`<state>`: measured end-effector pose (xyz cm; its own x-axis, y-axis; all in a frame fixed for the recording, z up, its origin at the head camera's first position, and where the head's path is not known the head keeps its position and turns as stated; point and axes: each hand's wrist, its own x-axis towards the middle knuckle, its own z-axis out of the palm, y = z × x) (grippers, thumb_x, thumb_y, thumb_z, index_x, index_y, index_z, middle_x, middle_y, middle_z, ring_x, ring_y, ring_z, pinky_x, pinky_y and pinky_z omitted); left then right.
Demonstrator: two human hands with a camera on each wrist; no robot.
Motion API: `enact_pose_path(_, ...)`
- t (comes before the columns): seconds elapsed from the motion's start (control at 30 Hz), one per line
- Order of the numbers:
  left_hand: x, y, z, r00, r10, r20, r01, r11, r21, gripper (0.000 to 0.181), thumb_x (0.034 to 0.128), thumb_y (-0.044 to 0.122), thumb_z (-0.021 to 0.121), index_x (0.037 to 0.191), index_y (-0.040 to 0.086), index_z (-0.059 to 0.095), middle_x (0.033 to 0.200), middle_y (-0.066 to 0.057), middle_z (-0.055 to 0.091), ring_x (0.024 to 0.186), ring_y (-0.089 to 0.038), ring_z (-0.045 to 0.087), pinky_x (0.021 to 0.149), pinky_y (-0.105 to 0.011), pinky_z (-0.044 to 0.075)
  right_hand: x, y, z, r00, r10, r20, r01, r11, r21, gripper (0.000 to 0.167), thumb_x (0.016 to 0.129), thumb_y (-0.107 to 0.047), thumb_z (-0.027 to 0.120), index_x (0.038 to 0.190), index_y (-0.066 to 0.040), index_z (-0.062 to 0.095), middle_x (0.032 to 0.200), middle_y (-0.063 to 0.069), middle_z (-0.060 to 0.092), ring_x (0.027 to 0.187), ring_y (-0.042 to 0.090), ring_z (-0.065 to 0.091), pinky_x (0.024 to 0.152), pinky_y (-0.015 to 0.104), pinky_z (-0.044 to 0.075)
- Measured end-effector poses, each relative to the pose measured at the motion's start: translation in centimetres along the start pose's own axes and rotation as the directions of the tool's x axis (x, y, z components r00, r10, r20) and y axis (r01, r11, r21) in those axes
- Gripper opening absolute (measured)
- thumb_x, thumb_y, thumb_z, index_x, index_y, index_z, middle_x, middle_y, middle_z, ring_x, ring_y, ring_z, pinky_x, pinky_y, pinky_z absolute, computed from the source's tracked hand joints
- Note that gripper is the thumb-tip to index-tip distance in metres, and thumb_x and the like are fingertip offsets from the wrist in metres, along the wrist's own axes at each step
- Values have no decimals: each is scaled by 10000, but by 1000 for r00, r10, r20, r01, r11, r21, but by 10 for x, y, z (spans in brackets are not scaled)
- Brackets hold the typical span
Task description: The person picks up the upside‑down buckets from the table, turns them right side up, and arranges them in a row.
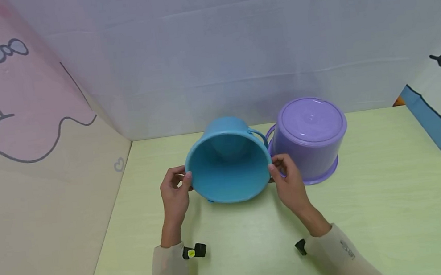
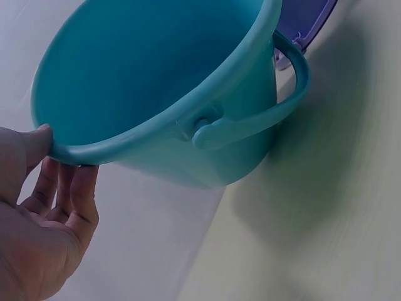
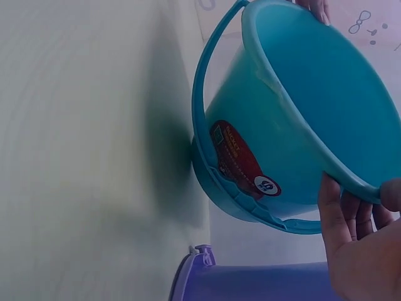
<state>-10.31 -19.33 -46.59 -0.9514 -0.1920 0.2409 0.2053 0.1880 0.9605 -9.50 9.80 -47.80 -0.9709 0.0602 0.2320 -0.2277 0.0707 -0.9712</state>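
Observation:
A blue bucket [image 1: 230,179] is tipped so that its mouth faces me, held between both hands. My left hand [image 1: 175,193] pinches the rim at its left side, thumb on the inside edge and fingers beneath, as the left wrist view also shows on the rim [image 2: 103,150]. Opposite it, my right hand [image 1: 290,184] pinches the right side of the rim. The bucket's handle [image 3: 199,94] hangs down along the underside, and a red label [image 3: 241,157] is on its wall. Shadows on the table suggest that much of the bucket is off the surface.
A purple bucket [image 1: 313,134] stands upside down just right of the blue one, close to my right hand. The pale green table [image 1: 393,209] ends at a white back wall [image 1: 212,57]. Printed side walls [image 1: 49,196] rise at left and right.

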Motion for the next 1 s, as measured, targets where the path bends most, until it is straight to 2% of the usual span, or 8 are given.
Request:
enact_pose_path(0.27, 5, 1, 1, 1000, -25, -19, 25, 1000, -8, 220, 1028, -39, 645, 1242, -89, 636, 1068, -102, 642, 804, -86, 597, 655, -245, 612, 10, -3, 1, 998, -60, -9, 60, 998, -8, 149, 1086, 6, 537, 1176, 125, 551, 1018, 259, 582, 827, 163, 585, 664, 280, 610)
enact_pose_path(0.5, 8, 3, 3, 998, -57, -19, 56, 996, -63, 245, 1043, 3, 643, 1270, -89, 618, 1077, -117, 625, 794, -82, 623, 648, -210, 590, 7, -5, 3, 999, 10, 48, -11, 1000, 18, 210, 1102, 27, 461, 1290, 121, 471, 1086, 267, 560, 898, 130, 606, 736, 245, 602)
enact_pose_path(0.63, 8, 4, 4, 996, -90, -26, 87, 990, -109, 251, 1050, 0, 629, 1281, -93, 601, 1085, -92, 617, 790, -76, 648, 641, -194, 572, 1, -6, 5, 996, 31, 81, -35, 998, 52, 236, 1100, 55, 438, 1327, 121, 437, 1117, 269, 563, 943, 101, 647, 782, 278, 628)
enact_pose_path(0.83, 8, 3, 4, 993, -117, -27, 112, 984, -140, 256, 1053, 4, 625, 1292, -84, 596, 1076, -68, 612, 777, -81, 656, 632, -192, 566, 3, -7, 5, 997, 51, 64, -56, 995, 80, 237, 1094, 62, 452, 1323, 122, 447, 1134, 289, 568, 945, 105, 669, 795, 368, 653)
enact_pose_path(1.0, 10, 5, 5, 991, -134, -20, 129, 976, -174, 258, 1054, 12, 627, 1294, -76, 591, 1067, -65, 601, 776, -86, 677, 612, -192, 558, 8, -9, 4, 998, 28, 51, -33, 995, 98, 240, 1091, 67, 457, 1318, 141, 445, 1113, 301, 563, 907, 91, 668, 752, 284, 642)
